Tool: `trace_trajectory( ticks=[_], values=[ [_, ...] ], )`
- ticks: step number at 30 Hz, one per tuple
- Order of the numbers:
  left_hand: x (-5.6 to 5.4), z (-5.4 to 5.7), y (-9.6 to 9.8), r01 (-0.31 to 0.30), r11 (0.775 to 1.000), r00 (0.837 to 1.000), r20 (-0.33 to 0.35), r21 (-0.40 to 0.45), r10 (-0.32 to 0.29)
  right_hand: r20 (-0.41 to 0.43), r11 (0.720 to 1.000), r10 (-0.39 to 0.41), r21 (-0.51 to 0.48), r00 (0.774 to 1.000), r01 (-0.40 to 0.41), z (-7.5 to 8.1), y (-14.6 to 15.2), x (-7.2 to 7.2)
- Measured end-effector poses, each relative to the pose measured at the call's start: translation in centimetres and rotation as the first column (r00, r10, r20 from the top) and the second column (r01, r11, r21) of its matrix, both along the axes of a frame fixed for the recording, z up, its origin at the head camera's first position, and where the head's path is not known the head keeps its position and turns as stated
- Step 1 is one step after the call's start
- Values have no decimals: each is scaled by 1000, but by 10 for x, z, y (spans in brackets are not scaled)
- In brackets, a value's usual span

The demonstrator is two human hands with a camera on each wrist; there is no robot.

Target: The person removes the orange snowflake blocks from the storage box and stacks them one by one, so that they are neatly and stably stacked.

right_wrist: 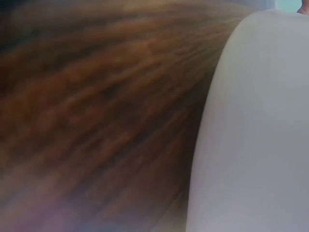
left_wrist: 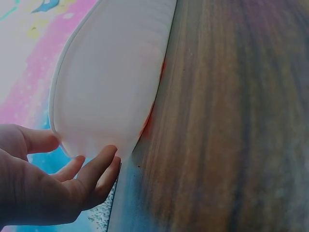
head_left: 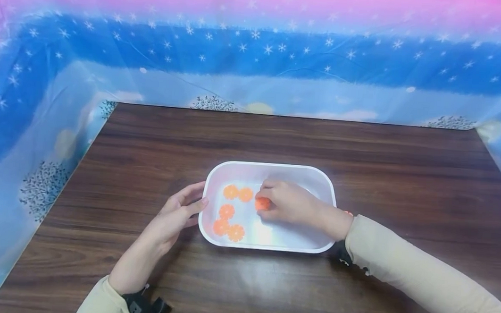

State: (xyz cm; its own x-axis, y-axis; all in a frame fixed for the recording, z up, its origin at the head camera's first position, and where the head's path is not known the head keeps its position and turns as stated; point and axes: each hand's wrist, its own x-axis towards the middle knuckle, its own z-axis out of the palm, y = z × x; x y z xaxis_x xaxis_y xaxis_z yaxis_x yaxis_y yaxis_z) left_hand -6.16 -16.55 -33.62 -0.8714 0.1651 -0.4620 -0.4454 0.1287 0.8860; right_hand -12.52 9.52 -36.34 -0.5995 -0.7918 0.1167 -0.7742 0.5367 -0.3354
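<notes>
A white rectangular basin [head_left: 267, 247] with rounded corners stands on the table. Flat orange round slices with scalloped edges [head_left: 227, 211] lie at its left end, several in number. My left hand [head_left: 168, 218] holds the basin's left end, thumb at the rim and fingers against the outer wall; the left wrist view shows this hand [left_wrist: 72, 181] from the side. Reaching inside over the right rim, my right hand [head_left: 288, 202] pinches an orange slice [head_left: 262, 203] near the basin's middle. Its fingertips are partly hidden. Mostly the basin's outer wall [right_wrist: 256, 130] fills the right wrist view's right side.
Dark wood-grain table [head_left: 149, 141] surrounds the basin. Beyond the right rim, a bit of orange [head_left: 348, 212] peeks out behind the right wrist. A snowflake-patterned cloth [head_left: 256, 48] hangs along the table's back and sides. Black straps with devices [head_left: 145, 307] are on the wrists.
</notes>
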Motion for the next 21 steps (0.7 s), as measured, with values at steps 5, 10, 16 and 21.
trace_trajectory(
  ticks=[5, 10, 16, 21],
  values=[
    [-1, 0, -1, 8, 1000, 1000, 0, 0, -8, -6, 999, -6, 41, 1000, 6, 2, 1, 0],
    [-1, 1, 1, 9, 1000, 1000, -2, 2, -9, -28, 999, 8, 36, 1000, -7, 2, 1, -1],
    [0, 2, 2, 21, 1000, 1000, -18, 14, -21, 35, 995, -29, -92, 999, 32, 6, 4, -3],
    [-1, 2, 1, 22, 1000, 1000, -11, 11, -22, 19, 978, -1, -211, 1000, 5, 15, 7, -4]
  ],
)
